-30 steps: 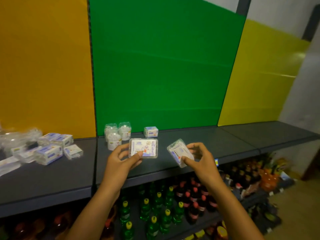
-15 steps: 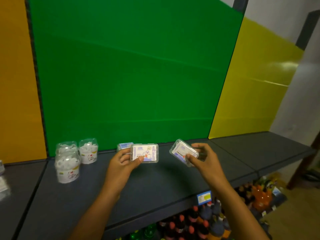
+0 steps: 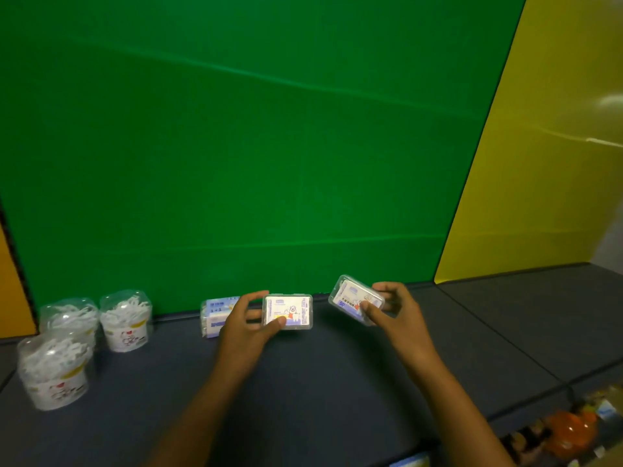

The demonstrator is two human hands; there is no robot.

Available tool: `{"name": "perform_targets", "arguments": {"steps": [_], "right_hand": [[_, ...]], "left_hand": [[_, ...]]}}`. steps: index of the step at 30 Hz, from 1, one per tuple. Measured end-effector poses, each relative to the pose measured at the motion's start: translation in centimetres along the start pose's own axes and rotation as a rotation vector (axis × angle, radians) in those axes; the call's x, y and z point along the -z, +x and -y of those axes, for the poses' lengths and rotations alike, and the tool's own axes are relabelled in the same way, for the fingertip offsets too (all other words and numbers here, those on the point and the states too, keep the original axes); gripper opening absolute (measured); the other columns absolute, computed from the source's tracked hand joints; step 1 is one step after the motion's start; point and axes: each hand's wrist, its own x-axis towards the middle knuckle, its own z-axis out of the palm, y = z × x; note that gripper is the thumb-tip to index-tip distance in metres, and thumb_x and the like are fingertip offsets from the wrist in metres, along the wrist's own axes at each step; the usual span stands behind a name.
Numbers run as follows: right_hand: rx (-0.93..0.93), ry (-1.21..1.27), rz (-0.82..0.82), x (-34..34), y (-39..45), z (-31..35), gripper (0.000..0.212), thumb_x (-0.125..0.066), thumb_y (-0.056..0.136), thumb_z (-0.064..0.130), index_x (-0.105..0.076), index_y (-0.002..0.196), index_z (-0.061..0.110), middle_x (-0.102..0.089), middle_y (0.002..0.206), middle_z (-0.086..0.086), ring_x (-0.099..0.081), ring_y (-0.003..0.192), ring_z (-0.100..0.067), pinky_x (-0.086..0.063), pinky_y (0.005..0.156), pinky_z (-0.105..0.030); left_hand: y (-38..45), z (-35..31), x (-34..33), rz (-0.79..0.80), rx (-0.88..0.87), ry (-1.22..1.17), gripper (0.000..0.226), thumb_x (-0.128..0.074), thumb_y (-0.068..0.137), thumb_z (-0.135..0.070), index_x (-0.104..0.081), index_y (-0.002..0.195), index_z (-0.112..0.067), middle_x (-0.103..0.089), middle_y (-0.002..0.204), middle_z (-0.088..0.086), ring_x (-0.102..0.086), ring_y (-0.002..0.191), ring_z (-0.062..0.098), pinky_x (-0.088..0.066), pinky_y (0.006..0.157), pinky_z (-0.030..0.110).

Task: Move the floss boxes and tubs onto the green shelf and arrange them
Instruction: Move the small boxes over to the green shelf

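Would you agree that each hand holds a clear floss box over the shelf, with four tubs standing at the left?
Not quite: the head view shows three tubs, not four. Otherwise right: the left hand holds one clear floss box and the right hand another over the shelf.

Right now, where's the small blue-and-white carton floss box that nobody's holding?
In the head view, the blue-and-white carton floss box sits on the dark shelf against the green back panel, just behind the left hand, right of the clear tubs.

The dark shelf (image 3: 337,382) carries three floss tubs (image 3: 125,325) near its left edge; a floss box (image 3: 214,315) stands at the back edge.
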Motion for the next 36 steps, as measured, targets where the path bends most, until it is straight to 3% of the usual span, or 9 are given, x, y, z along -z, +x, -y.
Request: {"name": "perform_targets", "arguments": {"steps": [4,10,12,15,19,23,28,32,36], "right_hand": [[-0.017,0.081,0.107,-0.6,4.0,-2.2,0.028,-0.074,0.084,0.008,-0.06,0.103,0.021,-0.067,0.098,-0.005,-0.062,0.089,-0.02,-0.056,0.068,-0.022],[-0.028,0.184,0.249,-1.1,8.6,-5.0,0.026,-0.072,0.085,0.007,-0.062,0.109,0.013,-0.067,0.095,-0.009,-0.063,0.079,-0.012,-0.053,0.066,-0.018],[-0.027,0.198,0.271,-1.1,9.7,-6.1,0.026,-0.072,0.086,0.008,-0.063,0.11,0.013,-0.067,0.097,-0.011,-0.064,0.079,-0.012,-0.053,0.067,-0.019],[-0.03,0.214,0.314,-1.1,10.9,-7.4,0.025,-0.071,0.087,0.011,-0.064,0.11,0.015,-0.068,0.1,-0.011,-0.067,0.084,-0.017,-0.054,0.069,-0.022],[-0.027,0.268,0.373,-0.9,11.8,-8.5,0.022,-0.067,0.089,0.009,-0.063,0.111,0.012,-0.07,0.099,-0.002,-0.069,0.081,-0.006,-0.054,0.068,-0.017],[-0.026,0.305,0.376,-0.5,13.5,-9.3,0.025,-0.066,0.09,0.008,-0.061,0.114,0.007,-0.07,0.104,-0.006,-0.07,0.084,-0.009,-0.056,0.071,-0.02],[-0.079,0.384,0.325,-0.4,14.8,-10.3,0.027,-0.067,0.088,0.004,-0.056,0.114,0.001,-0.069,0.099,-0.013,-0.071,0.078,-0.008,-0.055,0.064,-0.017],[-0.062,0.386,0.299,-0.4,15.2,-10.6,0.025,-0.068,0.087,0.004,-0.057,0.109,0.0,-0.07,0.097,-0.013,-0.07,0.078,-0.009,-0.055,0.062,-0.018],[-0.056,0.376,0.287,-0.4,15.2,-10.7,0.022,-0.07,0.086,0.005,-0.059,0.105,0.002,-0.071,0.094,-0.013,-0.07,0.079,-0.017,-0.056,0.062,-0.021]], "left_hand": [[2.2,1.1,-1.9,-0.088,0.025,0.09,0.05,-0.079,0.075,-0.012,-0.056,0.118,-0.022,-0.07,0.1,0.003,-0.07,0.082,0.017,-0.057,0.077,0.036],[4.8,2.4,-5.0,-0.189,0.067,0.202,0.044,-0.078,0.078,-0.017,-0.058,0.117,-0.02,-0.065,0.09,-0.006,-0.06,0.076,0.003,-0.046,0.064,0.015],[5.5,3.0,-5.8,-0.212,0.081,0.251,0.044,-0.078,0.078,-0.021,-0.059,0.118,-0.019,-0.065,0.092,-0.002,-0.06,0.079,0.004,-0.047,0.066,0.016],[6.3,3.9,-6.8,-0.243,0.105,0.329,0.048,-0.079,0.076,-0.027,-0.062,0.119,-0.017,-0.068,0.099,0.002,-0.064,0.087,0.014,-0.053,0.081,0.03],[6.9,4.3,-8.6,-0.282,0.087,0.409,0.046,-0.078,0.078,-0.027,-0.063,0.12,-0.014,-0.065,0.097,0.001,-0.061,0.088,0.013,-0.041,0.076,0.02],[7.4,4.5,-9.6,-0.258,0.093,0.51,0.048,-0.074,0.08,-0.034,-0.064,0.122,-0.014,-0.067,0.094,0.0,-0.061,0.084,0.012,-0.041,0.072,0.019],[7.8,4.8,-10.2,-0.216,0.081,0.606,0.042,-0.07,0.083,-0.04,-0.064,0.12,-0.02,-0.063,0.091,-0.003,-0.058,0.085,0.013,-0.04,0.073,0.021],[7.6,5.8,-10.6,-0.197,0.027,0.72,0.043,-0.064,0.083,-0.053,-0.066,0.114,-0.024,-0.058,0.098,0.0,-0.052,0.097,0.018,-0.045,0.084,0.031],[7.3,5.9,-10.9,-0.201,-0.005,0.834,0.048,-0.054,0.085,-0.061,-0.068,0.107,-0.021,-0.053,0.088,-0.001,-0.047,0.089,0.016,-0.039,0.073,0.028]]}}
